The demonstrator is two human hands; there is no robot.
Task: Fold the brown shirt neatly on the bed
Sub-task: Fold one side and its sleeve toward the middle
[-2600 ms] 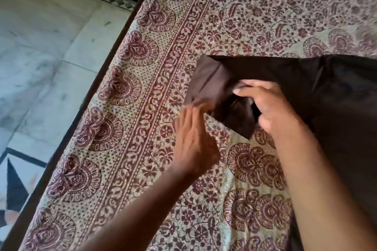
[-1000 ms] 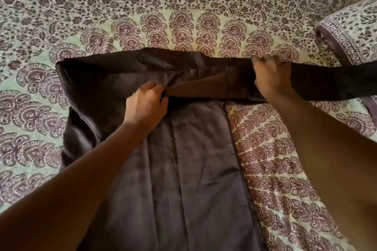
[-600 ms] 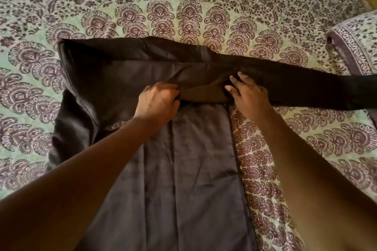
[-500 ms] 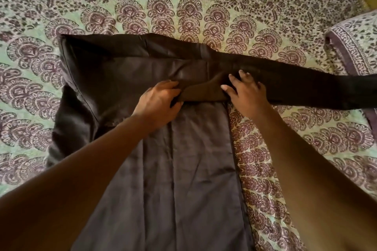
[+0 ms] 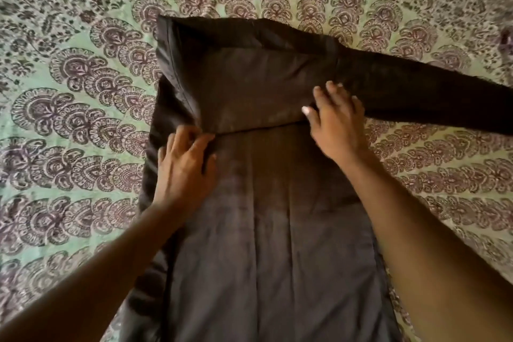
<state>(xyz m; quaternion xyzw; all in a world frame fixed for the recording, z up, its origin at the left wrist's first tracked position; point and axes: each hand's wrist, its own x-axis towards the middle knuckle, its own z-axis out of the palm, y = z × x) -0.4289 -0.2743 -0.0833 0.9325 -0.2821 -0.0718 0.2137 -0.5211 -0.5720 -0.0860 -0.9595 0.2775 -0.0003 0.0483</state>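
One brown shirt [image 5: 272,230] lies spread on the bed [image 5: 69,119], filling the middle and lower part of the frame; its cloth is a smooth, matte, dark brown weave with soft lengthwise creases running down the body. Across the upper middle a broad panel of the shirt is turned over the body, its lower edge forming a nearly straight line between the two hands. One sleeve [image 5: 433,97] stretches away flat and narrow toward the right edge of the frame. The bed is covered with a thin printed sheet, pale green with rows of maroon fan-shaped motifs and a band of small leafy flowers along the top of the frame. Two bare hands are in view. The left hand [image 5: 184,169], at the left end of the folded edge, has its fingers bent and pinching a tuck of the cloth, so its grip is closed on the shirt. The right hand [image 5: 337,122], at the right end of the edge where the sleeve begins, lies flat with fingers straight and spread, pressing the cloth down, its grip loose. No label or writing can be read anywhere.
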